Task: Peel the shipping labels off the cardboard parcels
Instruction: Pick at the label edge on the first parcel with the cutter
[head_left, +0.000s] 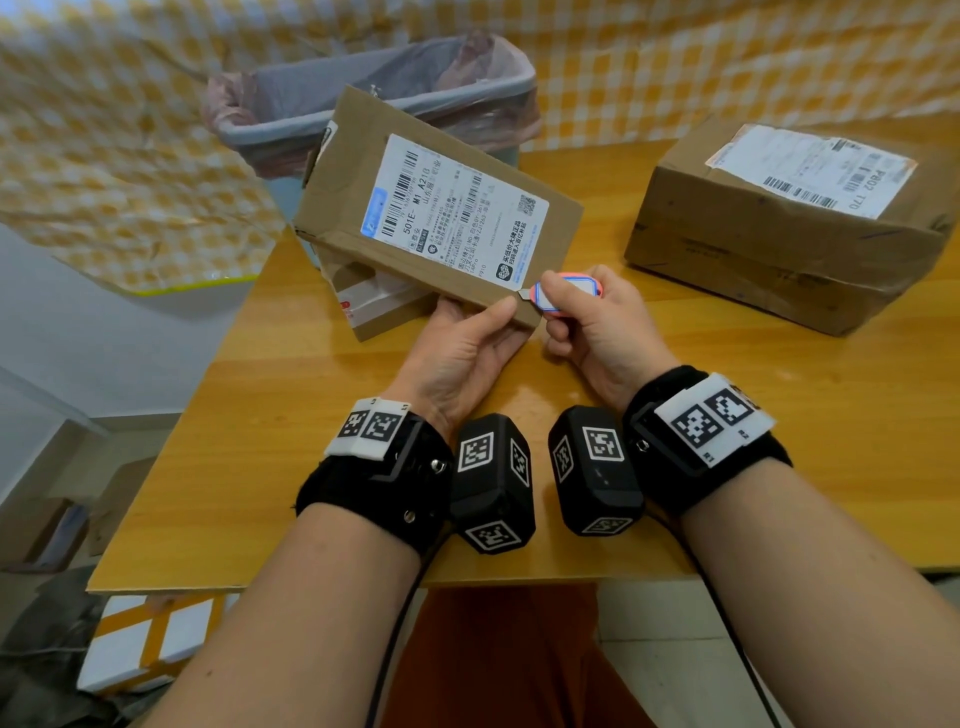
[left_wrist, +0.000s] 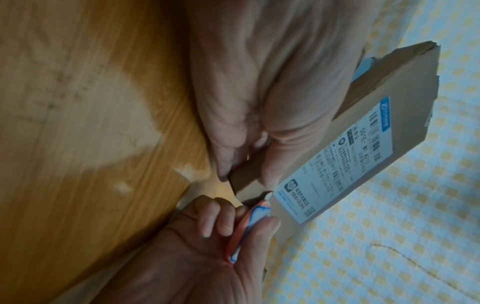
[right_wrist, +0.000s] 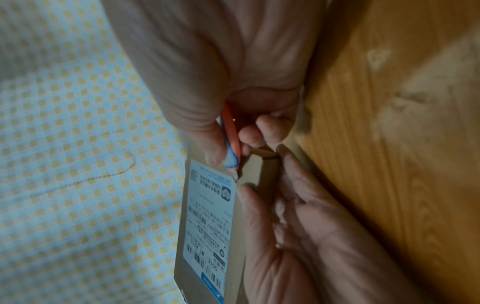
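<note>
Right hand pinches a small orange-and-blue cutter, blade tip at the near corner of the shipping label on the flat cardboard parcel, which the left hand grips by its lower edge, tilted up over the table. Best to keep the blade shallow, lift only the label corner, thumb clear of the edge. Blade tip is tiny, can't tell if it's under the label yet; left fingers are hidden behind the parcel, and the second parcel and bin sit beyond.

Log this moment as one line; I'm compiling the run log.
stage: lifting label corner | left hand: holds flat parcel | right hand: holds small cutter, blade at label corner | label: still stuck
</note>
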